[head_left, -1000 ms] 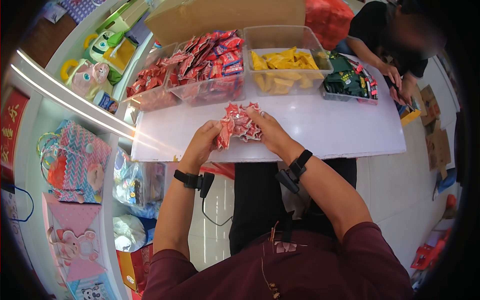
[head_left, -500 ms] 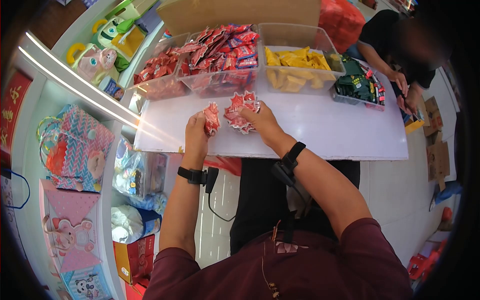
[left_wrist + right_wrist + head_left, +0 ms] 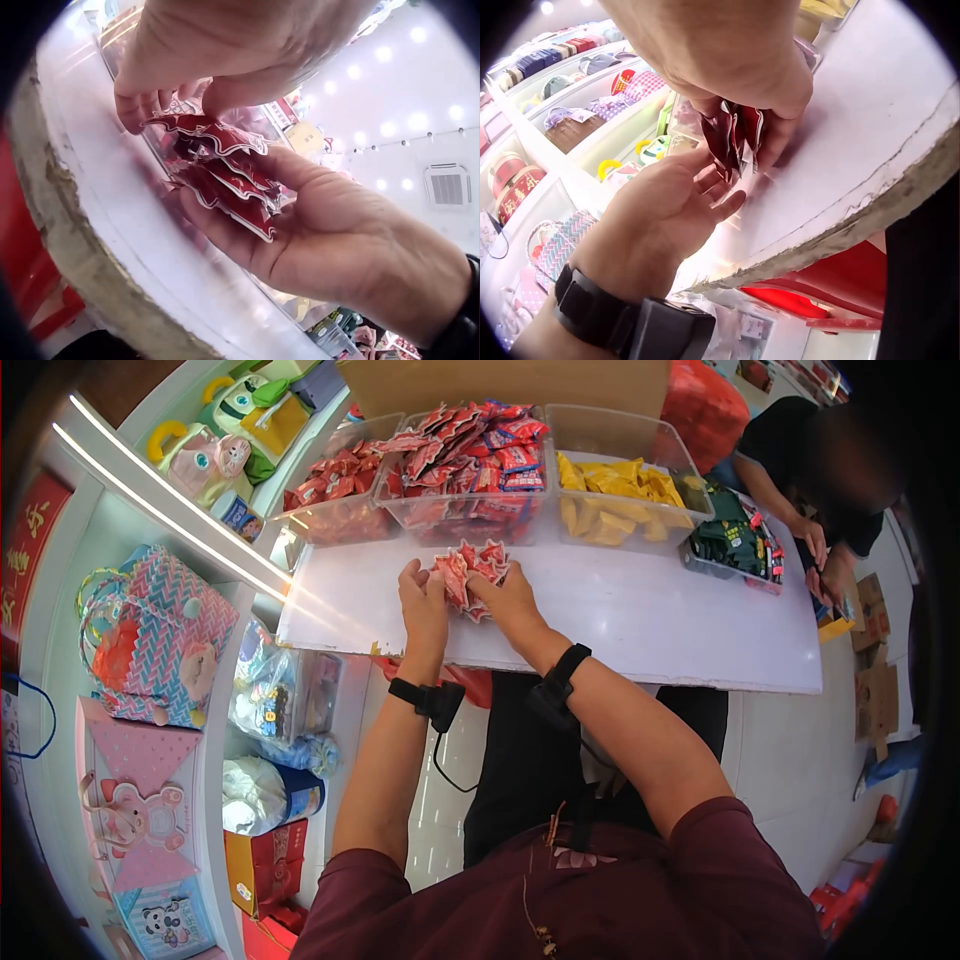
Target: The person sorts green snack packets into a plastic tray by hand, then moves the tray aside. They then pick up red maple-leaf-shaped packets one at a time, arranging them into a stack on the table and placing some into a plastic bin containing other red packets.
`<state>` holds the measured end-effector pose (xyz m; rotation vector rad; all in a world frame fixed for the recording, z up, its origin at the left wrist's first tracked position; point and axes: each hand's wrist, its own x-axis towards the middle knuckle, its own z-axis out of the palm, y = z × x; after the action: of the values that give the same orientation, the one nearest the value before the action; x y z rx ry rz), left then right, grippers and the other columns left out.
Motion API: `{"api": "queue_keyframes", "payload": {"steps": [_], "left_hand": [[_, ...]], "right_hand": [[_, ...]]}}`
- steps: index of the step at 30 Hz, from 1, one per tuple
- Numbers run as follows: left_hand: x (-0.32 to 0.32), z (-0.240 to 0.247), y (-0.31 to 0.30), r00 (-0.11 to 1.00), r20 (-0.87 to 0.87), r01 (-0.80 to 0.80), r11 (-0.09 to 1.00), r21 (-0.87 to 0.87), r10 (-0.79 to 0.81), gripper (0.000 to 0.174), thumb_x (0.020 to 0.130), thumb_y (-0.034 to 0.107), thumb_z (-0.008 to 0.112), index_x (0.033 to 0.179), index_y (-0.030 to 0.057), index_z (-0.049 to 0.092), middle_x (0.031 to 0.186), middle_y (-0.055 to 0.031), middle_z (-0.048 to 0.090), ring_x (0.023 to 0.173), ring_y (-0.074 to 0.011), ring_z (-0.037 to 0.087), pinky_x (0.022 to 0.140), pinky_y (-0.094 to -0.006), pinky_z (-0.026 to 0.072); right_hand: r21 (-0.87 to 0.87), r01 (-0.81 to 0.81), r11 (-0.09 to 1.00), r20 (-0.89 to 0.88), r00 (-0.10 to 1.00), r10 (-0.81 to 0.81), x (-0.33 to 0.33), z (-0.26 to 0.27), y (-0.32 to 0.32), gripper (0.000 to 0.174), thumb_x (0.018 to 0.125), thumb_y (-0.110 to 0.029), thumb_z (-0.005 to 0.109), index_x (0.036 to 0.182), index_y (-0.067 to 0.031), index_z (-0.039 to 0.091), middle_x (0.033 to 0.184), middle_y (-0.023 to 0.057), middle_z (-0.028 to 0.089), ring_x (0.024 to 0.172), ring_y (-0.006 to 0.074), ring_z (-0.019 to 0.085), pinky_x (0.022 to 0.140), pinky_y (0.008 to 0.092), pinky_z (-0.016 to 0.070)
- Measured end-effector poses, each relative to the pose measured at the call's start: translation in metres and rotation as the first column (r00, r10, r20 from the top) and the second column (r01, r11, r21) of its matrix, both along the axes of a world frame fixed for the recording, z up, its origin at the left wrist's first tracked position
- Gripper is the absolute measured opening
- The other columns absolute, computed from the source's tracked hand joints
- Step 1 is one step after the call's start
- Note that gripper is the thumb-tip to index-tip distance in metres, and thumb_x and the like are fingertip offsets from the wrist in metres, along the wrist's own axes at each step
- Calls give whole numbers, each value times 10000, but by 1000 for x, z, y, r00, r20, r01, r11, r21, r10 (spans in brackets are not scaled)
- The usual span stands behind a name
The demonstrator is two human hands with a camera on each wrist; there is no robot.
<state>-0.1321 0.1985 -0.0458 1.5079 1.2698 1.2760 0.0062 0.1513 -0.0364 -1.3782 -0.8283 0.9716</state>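
Observation:
Several red packets with jagged pale edges (image 3: 468, 575) are bunched above the table's near edge. My right hand (image 3: 517, 617) grips them from the right, thumb on the near face; in the left wrist view its fingers (image 3: 225, 236) lie under the stack. On the other side, my left hand (image 3: 424, 615) has its fingertips beside the leftmost packet. The right wrist view shows the left hand (image 3: 660, 202) with fingers loosely extended, touching the packets (image 3: 731, 139), its thumb apart from them.
Along the table's (image 3: 640, 615) back stand clear bins of red packets (image 3: 460, 510), yellow packets (image 3: 625, 525) and dark green packets (image 3: 735, 540). A cardboard box (image 3: 500, 382) is behind them. Shelves with bags (image 3: 165, 635) are on the left; another person (image 3: 800, 480) sits at the back right.
Half a second ago my left hand held one packet apart from the bunch. It has moved right, that packet now lies against the others, and the left fingers have loosened. The right hand keeps its grip.

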Motion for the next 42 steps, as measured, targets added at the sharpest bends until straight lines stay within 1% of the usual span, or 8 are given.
{"api": "queue_keyframes", "payload": {"steps": [5, 9, 15, 21, 25, 30, 36, 42], "left_hand": [[-13, 0, -6, 930, -367, 104, 976, 192, -27, 450, 1038, 284, 519, 1343, -47, 532, 1221, -223, 575, 1119, -302, 565, 994, -372, 449], [-24, 28, -7, 963, -91, 237, 960, -146, -252, 566, 1052, 366, 524, 1419, -63, 469, 1383, -250, 515, 1269, -315, 514, 1089, -389, 394], [-30, 11, -2, 959, -258, 170, 967, 188, -118, 869, 957, 493, 671, 1510, -86, 333, 1464, -284, 454, 1378, -379, 445, 1136, -419, 370], [-35, 11, -3, 819, -571, 290, 891, 349, -43, 991, 795, 445, 814, 1538, 1, 332, 1469, -290, 447, 1383, -433, 423, 1136, -484, 355], [-45, 4, -3, 719, -695, 295, 896, 333, 22, 894, 802, 398, 800, 1529, 69, 397, 1478, -270, 453, 1391, -423, 418, 1129, -522, 329], [-75, -7, 17, 686, -725, 276, 904, 326, 52, 738, 855, 412, 748, 1477, 101, 500, 1462, -253, 489, 1388, -421, 426, 1128, -526, 316], [-95, -10, 30, 667, -744, 238, 934, 266, 41, 674, 916, 483, 674, 1440, 80, 544, 1444, -261, 515, 1379, -431, 439, 1135, -530, 304], [-112, -19, 47, 744, -666, 186, 941, 284, 54, 683, 933, 512, 653, 1444, 75, 536, 1447, -264, 515, 1388, -445, 429, 1149, -535, 287]], "right_hand": [[-33, -7, 999, -12, 1000, 7, -10, 13, 1, 634, 891, -392, 751, 1187, 100, 483, 1134, 247, 660, 1032, 286, 667, 878, 375, 526], [29, -63, 998, -94, 993, 65, -25, 7, 13, 612, 939, -416, 706, 1202, 87, 478, 1135, 221, 650, 1039, 248, 647, 886, 356, 517], [178, -406, 896, -303, 844, 443, -22, 8, 24, 584, 1032, -543, 487, 1205, 9, 569, 1135, 121, 649, 978, 175, 609, 869, 312, 497], [-13, -340, 940, -267, 907, 325, -7, 0, 20, 610, 1046, -546, 402, 1168, -2, 651, 1077, 100, 678, 950, 200, 614, 879, 339, 490], [-107, -334, 937, -3, 942, 335, 0, -11, 21, 564, 1021, -483, 445, 1168, 10, 676, 1080, 199, 708, 1000, 315, 664, 882, 399, 504], [-315, -289, 904, 430, 806, 408, 3, -8, 32, 478, 926, -350, 575, 1192, 37, 659, 1127, 307, 682, 1073, 453, 653, 927, 458, 512], [-213, -194, 957, 320, 912, 257, 3, -13, 26, 520, 844, -168, 654, 1312, 42, 569, 1158, 277, 686, 1072, 414, 670, 960, 434, 509], [-167, -297, 940, -34, 955, 296, 10, -5, 6, 305, 904, -103, 634, 1183, 0, 563, 903, 64, 620, 713, 133, 616, 563, 279, 525]]}}
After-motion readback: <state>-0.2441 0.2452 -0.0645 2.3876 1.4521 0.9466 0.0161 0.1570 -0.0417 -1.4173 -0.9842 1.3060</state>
